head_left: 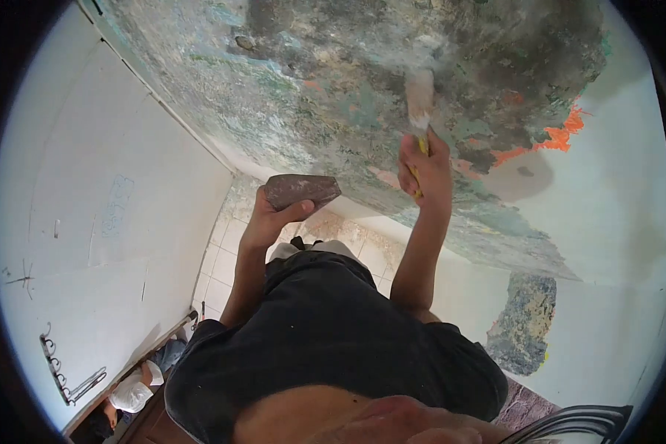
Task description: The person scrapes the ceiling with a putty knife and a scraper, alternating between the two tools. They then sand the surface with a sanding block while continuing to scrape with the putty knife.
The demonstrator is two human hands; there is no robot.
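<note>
My right hand (426,166) is closed round the yellow handle of a paintbrush (420,98). The brush points up, its pale, blurred head against the rough, stripped patch of wall (333,96). Lower and to the left, my left hand (268,222) grips a dusty brown, flat-sided piece (301,191) with a pointed right end. The thumb lies across its near face. Whether this piece is hollow or solid does not show. Grey, green and dark stains cover the bare patch, with orange flakes (566,133) along its right edge.
A white wall panel (118,185) with a hook rack (55,370) stands on the left. Pale floor tiles (218,274) lie below. Clothing and part of another person's arm (111,411) show at lower left. A smaller stripped patch (525,325) is at right.
</note>
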